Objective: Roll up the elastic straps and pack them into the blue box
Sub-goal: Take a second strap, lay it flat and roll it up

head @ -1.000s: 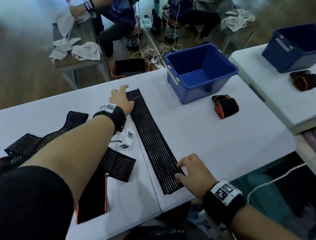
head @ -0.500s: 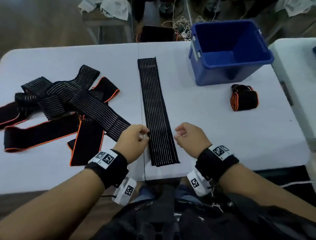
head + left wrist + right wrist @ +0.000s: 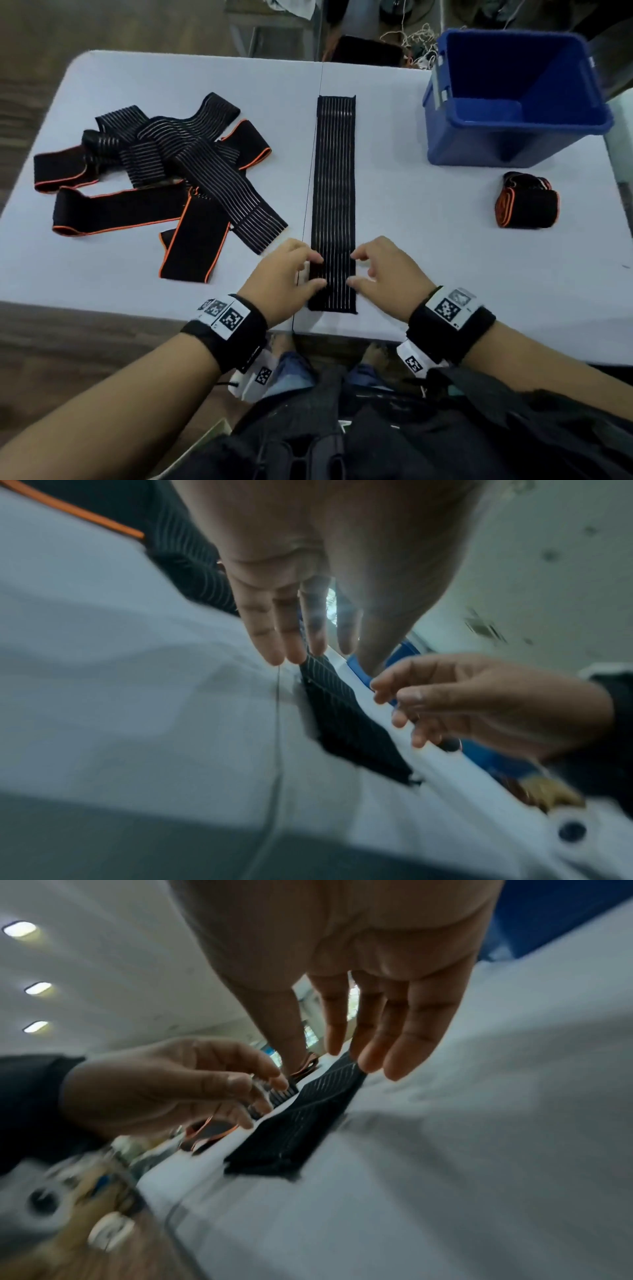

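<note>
One striped elastic strap (image 3: 333,202) lies flat and straight down the middle of the white surface (image 3: 428,246), its near end close to the front edge. Half a second ago both hands sat on either side of that end with fingers curled into loose fists; now the left hand (image 3: 282,275) and the right hand (image 3: 385,272) have their fingers spread a little more, tips reaching inward to the strap's two long edges. In the wrist views the fingers hang loosely, slightly bent, and nothing is gripped; whether the tips actually touch the strap cannot be told through the blur. A second ago the left hand was far up at the strap's other end.

The strap itself has not moved. The blue box (image 3: 513,102) stands at the far right of the surface as before, with one rolled strap (image 3: 527,202), black with an orange edge, lying just in front of it. The pile of unrolled straps (image 3: 154,181) stays in a heap on the left.
</note>
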